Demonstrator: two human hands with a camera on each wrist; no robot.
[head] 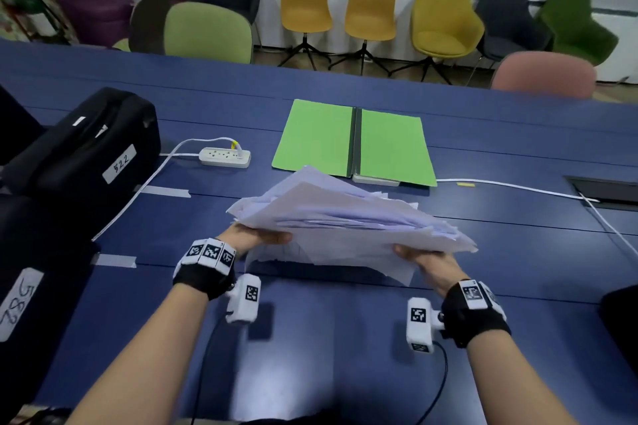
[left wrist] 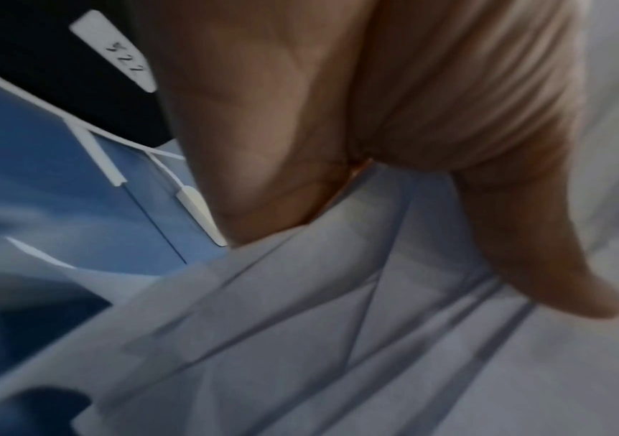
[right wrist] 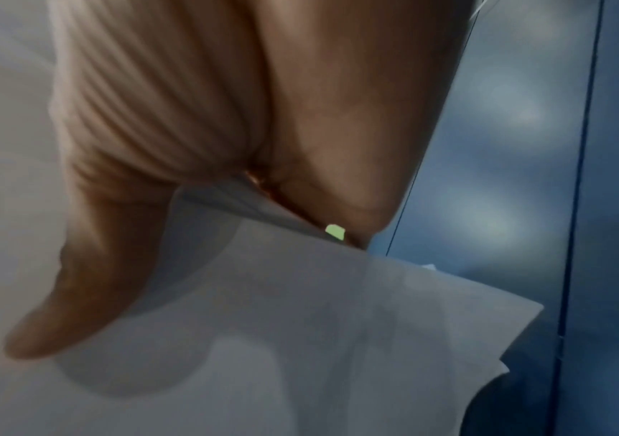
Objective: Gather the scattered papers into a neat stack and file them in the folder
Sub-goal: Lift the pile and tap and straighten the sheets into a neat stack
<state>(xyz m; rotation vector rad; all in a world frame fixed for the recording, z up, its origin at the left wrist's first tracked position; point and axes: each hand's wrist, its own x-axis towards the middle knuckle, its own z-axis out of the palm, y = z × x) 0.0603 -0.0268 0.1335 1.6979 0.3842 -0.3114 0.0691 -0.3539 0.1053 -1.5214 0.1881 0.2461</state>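
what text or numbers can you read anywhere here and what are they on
"522": handwritten on a white label on the black case.
"582": handwritten on a white label on the nearer black case.
Square coded markers on the wrist bands: patterns, no words.
Papers: no readable print.

We are in an office meeting room. We see a long blue table (head: 345, 338) running across the scene, and along the far wall a row of chairs (head: 371, 7) in yellow, green, purple and black. A white power strip (head: 225, 157) lies on the table, its cable trailing left, and at the right edge sits a recessed cable hatch (head: 604, 190).
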